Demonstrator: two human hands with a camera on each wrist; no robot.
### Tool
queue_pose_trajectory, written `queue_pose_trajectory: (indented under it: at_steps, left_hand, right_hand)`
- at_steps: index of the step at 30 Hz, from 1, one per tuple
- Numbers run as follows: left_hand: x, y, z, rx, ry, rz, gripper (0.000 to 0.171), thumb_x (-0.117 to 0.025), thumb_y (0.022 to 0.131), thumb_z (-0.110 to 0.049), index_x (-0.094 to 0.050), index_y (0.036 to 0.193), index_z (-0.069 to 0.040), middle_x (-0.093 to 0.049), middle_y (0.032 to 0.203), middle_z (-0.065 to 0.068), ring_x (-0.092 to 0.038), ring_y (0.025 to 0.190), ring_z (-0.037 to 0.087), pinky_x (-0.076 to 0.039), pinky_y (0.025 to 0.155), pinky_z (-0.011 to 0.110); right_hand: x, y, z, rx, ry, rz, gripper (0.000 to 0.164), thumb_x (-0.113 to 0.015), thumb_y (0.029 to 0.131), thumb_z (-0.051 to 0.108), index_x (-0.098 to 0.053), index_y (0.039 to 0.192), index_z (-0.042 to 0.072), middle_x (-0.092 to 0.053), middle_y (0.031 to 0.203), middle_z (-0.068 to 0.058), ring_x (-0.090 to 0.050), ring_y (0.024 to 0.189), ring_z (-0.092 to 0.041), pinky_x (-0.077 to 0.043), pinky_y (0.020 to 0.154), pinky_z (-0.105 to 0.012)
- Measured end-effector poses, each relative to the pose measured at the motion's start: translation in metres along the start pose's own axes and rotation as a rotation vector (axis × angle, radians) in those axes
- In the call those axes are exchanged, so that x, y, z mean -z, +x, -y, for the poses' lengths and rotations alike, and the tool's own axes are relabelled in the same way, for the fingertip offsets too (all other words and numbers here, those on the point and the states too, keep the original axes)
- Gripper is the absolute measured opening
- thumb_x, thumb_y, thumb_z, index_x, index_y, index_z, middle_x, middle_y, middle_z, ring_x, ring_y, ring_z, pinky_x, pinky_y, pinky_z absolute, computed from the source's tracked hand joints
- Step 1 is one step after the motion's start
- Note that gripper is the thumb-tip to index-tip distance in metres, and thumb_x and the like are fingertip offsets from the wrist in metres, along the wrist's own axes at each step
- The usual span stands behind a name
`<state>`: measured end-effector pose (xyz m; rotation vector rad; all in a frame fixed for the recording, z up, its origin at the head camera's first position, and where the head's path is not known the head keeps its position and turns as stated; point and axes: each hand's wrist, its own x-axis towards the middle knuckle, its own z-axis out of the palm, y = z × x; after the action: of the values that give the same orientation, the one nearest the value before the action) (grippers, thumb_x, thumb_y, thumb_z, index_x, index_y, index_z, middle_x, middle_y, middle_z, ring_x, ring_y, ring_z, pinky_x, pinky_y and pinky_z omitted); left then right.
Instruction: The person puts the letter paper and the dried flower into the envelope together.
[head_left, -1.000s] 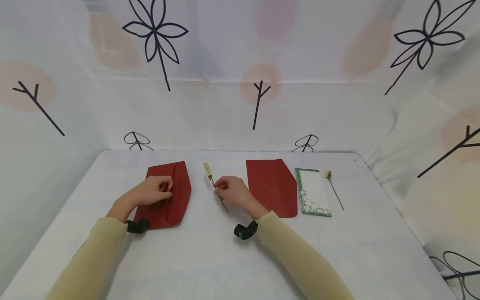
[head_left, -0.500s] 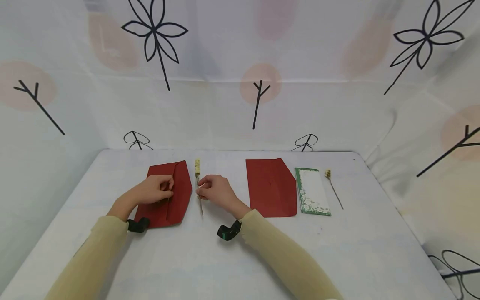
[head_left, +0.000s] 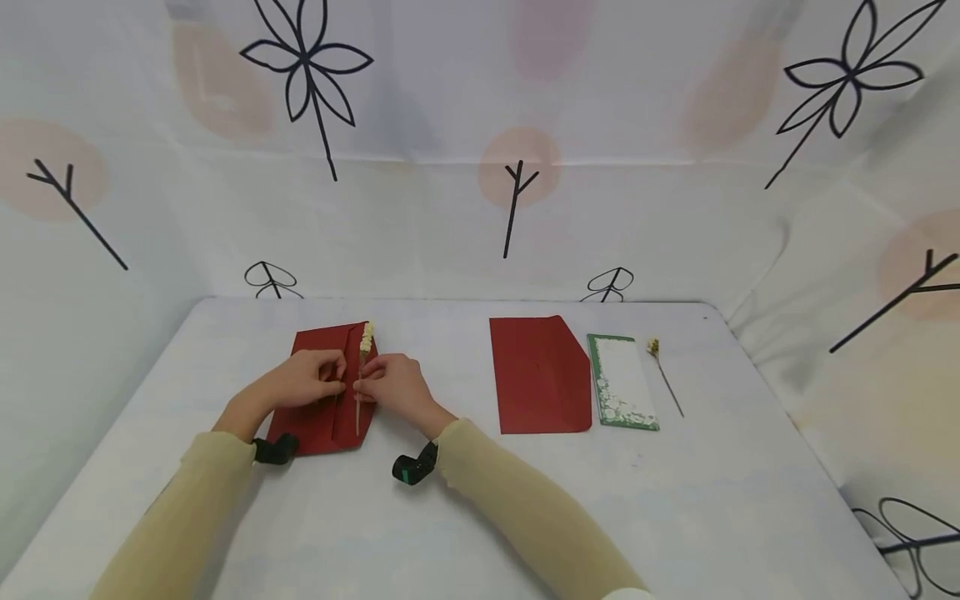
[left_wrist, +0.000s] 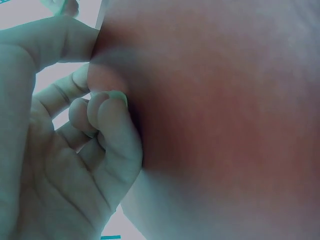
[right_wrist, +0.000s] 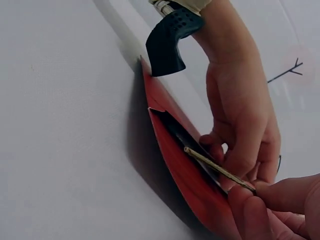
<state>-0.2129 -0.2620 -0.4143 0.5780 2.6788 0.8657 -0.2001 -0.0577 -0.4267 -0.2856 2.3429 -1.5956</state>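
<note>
A red envelope (head_left: 318, 429) lies at the left of the table with its flap to the right. My left hand (head_left: 302, 379) pinches the edge of its pocket, and in the right wrist view a dark gap shows at the envelope's mouth (right_wrist: 175, 127). Over the flap, my right hand (head_left: 397, 387) pinches a dried flower (head_left: 366, 340) by its stem, the pale yellow head pointing away from me. The stem's cut end (right_wrist: 188, 150) sticks out past the fingers above the opening. In the left wrist view, the envelope (left_wrist: 225, 100) fills much of the picture, blurred.
A second red envelope (head_left: 536, 379) lies right of centre. Beside it are a white card (head_left: 628, 375) with a green floral border and another dried flower (head_left: 667, 379). A patterned cloth (head_left: 420, 225) hangs behind the white table (head_left: 360, 533).
My right hand has carried the dried flower leftward, from the bare table to above the envelope's flap, turning it more upright in view. The left hand has stayed at the envelope.
</note>
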Motion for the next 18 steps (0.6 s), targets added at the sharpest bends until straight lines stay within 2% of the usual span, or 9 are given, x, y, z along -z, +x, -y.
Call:
queue_pose_trajectory:
  at_steps: [3,9,18]
  left_hand:
    - [0.000,0.000,0.002,0.000,-0.002,-0.005,0.016,-0.069,0.091,-0.014,-0.053,0.090,-0.012,-0.046,0.065,0.001,-0.050,0.060,0.017,-0.042,0.055,0.031]
    - [-0.003,0.001,0.007,-0.002,-0.005,-0.021,0.015,-0.068,0.090,-0.012,-0.054,0.089,-0.013,-0.047,0.064,0.001,-0.051,0.059,0.016,-0.044,0.055,0.030]
    - [-0.004,0.002,0.008,-0.015,-0.024,-0.028,0.015,-0.069,0.090,-0.012,-0.055,0.088,-0.014,-0.047,0.066,0.002,-0.051,0.058,0.016,-0.044,0.055,0.030]
  right_hand:
    - [-0.005,0.004,-0.001,0.001,0.001,0.005,0.014,-0.076,0.089,0.011,-0.071,0.100,0.003,-0.071,0.071,0.003,-0.071,0.066,-0.009,-0.051,0.063,-0.021]
    - [-0.014,0.012,-0.002,0.028,-0.097,-0.008,0.016,-0.078,0.087,0.015,-0.074,0.097,0.004,-0.071,0.069,0.006,-0.066,0.063,-0.002,-0.048,0.058,-0.020]
    - [-0.023,0.013,-0.006,0.013,-0.082,0.009,0.014,-0.076,0.088,0.013,-0.075,0.098,0.003,-0.070,0.068,0.006,-0.065,0.061,-0.003,-0.047,0.055,-0.019]
